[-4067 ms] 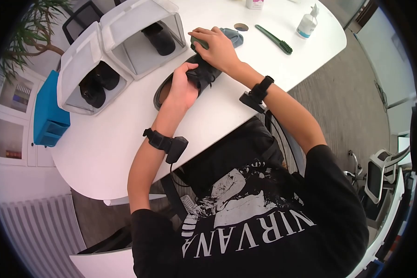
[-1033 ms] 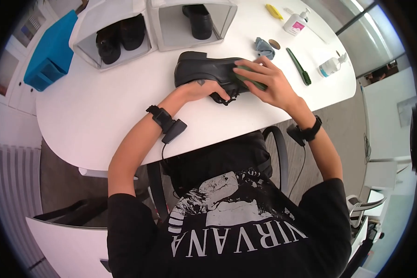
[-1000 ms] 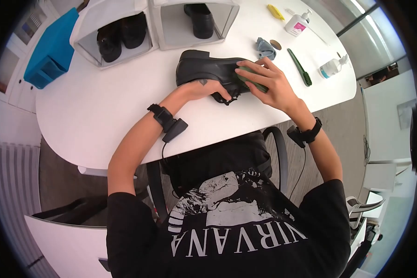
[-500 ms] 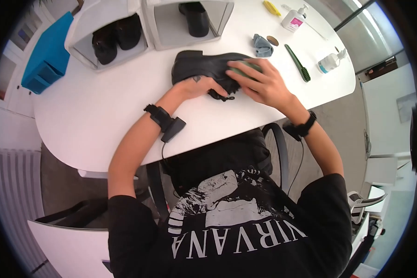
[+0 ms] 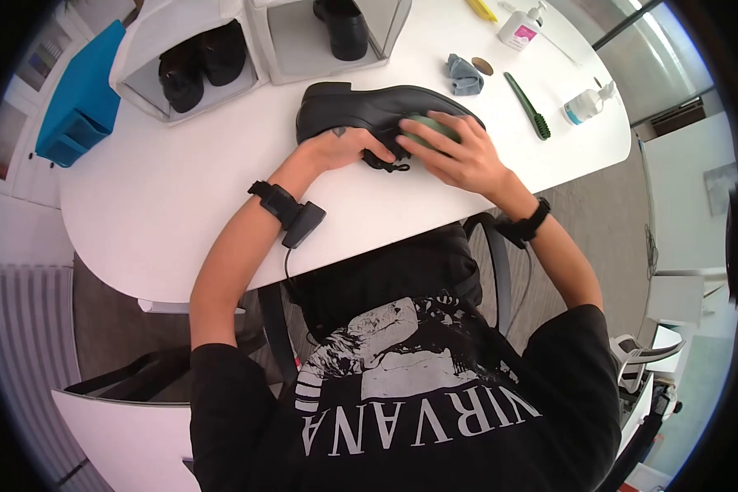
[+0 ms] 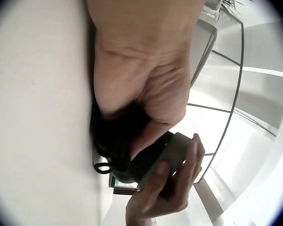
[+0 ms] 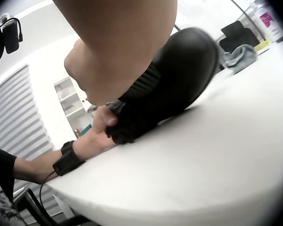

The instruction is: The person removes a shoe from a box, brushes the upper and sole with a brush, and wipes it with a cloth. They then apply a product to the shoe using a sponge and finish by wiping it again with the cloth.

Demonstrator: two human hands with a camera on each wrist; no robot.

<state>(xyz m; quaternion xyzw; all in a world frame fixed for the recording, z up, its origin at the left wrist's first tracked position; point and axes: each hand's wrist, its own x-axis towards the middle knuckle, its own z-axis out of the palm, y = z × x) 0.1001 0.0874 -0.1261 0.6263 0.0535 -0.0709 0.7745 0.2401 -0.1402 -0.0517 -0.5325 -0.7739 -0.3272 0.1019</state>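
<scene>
A black lace-up shoe lies tipped on its side on the white table, heel to the left and toe to the right. My left hand grips it at the opening, thumb by the laces, the other fingers hidden inside. In my right hand is a green block brush, held between thumb and fingers against the front upper. From the left wrist view, the brush stands tilted beside the laces. Dark green bristles meet the shoe's upper in the right wrist view.
Behind the shoe stand two white shoe boxes with black shoes inside. To the right lie a blue-grey cloth, a green long-handled brush, a clear pump bottle, a white pump bottle and something yellow.
Over about four seconds the shoe has turned onto its side, toe now to the right. In the last second my right hand has moved the brush slightly toward my body along the upper.
</scene>
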